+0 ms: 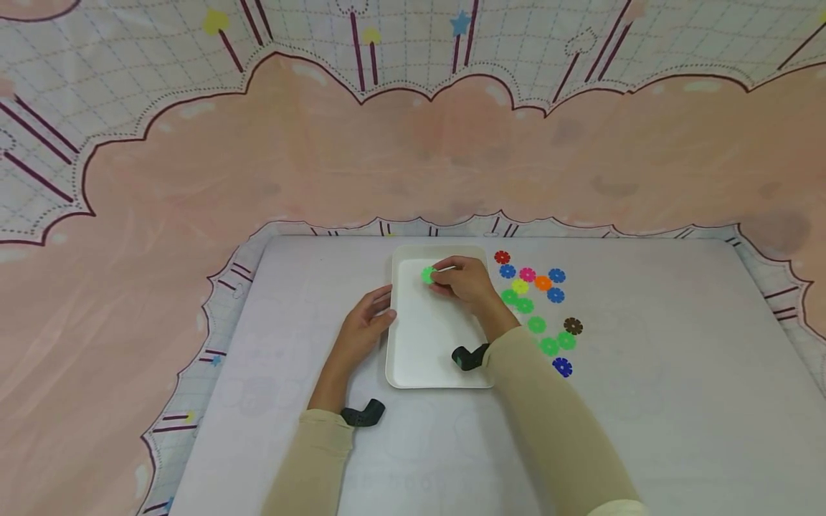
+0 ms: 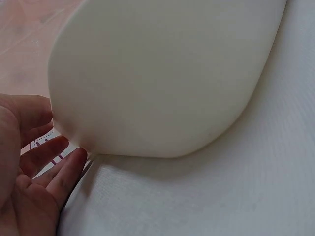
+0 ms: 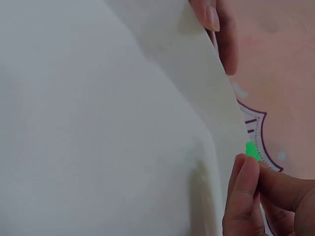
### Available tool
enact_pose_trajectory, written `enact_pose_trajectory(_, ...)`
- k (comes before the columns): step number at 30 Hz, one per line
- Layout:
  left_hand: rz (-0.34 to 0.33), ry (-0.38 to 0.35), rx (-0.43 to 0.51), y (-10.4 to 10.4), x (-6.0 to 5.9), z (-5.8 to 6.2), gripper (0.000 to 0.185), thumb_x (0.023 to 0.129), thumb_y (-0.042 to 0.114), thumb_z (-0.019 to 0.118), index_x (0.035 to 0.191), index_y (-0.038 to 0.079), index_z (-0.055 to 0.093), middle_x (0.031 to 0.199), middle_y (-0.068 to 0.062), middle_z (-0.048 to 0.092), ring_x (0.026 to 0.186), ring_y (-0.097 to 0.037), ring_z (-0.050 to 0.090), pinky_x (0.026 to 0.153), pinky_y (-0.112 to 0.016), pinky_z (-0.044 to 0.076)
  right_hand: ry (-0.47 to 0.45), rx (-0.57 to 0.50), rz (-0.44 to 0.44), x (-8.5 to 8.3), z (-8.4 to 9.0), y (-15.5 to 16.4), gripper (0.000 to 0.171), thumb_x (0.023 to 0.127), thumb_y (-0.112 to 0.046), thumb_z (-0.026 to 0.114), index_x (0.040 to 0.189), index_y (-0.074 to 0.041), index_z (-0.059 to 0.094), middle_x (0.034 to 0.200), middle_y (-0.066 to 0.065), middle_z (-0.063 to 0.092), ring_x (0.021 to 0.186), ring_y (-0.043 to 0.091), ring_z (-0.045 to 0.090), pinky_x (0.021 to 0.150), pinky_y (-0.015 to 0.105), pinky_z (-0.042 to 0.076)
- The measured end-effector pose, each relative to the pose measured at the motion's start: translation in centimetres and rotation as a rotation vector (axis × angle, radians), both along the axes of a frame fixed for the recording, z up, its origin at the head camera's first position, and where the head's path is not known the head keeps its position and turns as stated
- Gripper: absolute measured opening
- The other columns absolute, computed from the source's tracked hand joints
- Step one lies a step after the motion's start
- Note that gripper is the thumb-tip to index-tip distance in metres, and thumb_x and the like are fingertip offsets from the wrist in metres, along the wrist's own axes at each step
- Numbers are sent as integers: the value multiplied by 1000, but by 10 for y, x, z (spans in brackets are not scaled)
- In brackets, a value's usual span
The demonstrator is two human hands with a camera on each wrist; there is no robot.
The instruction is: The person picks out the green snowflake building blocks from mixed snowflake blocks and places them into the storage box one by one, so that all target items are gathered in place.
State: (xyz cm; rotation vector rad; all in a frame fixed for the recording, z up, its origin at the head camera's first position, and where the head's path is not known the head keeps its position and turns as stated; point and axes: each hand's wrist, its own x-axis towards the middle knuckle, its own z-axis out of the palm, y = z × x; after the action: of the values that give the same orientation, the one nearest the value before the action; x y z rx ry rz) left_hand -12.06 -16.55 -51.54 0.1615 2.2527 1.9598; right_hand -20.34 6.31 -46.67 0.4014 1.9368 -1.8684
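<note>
Right hand [image 1: 466,281] pinching a green disc [image 1: 429,275] over the tray's [image 1: 426,351] far end; left hand [image 1: 366,315] relaxed, fingers touching the tray's left rim.

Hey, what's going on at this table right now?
A person sits at a white table with a white tray in front of them. The right hand pinches a green flower-shaped disc over the far end of the tray. The left hand rests against the tray's left edge, fingers relaxed. More coloured discs in red, blue, pink, orange, yellow, green and brown lie scattered on the table right of the tray.
</note>
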Motion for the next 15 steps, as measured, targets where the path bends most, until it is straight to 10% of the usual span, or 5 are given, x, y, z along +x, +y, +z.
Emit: enact_pose_trajectory(15,-4,-22,13,0,-1,1,53,100,16,65,151,16,49,151,-16,53,137,-34,55,108,-54,50,18,61,-54,-8,-21,-23,21,88,-16,81,105,-9,73,88,9,76,62,11,73,59,21,59)
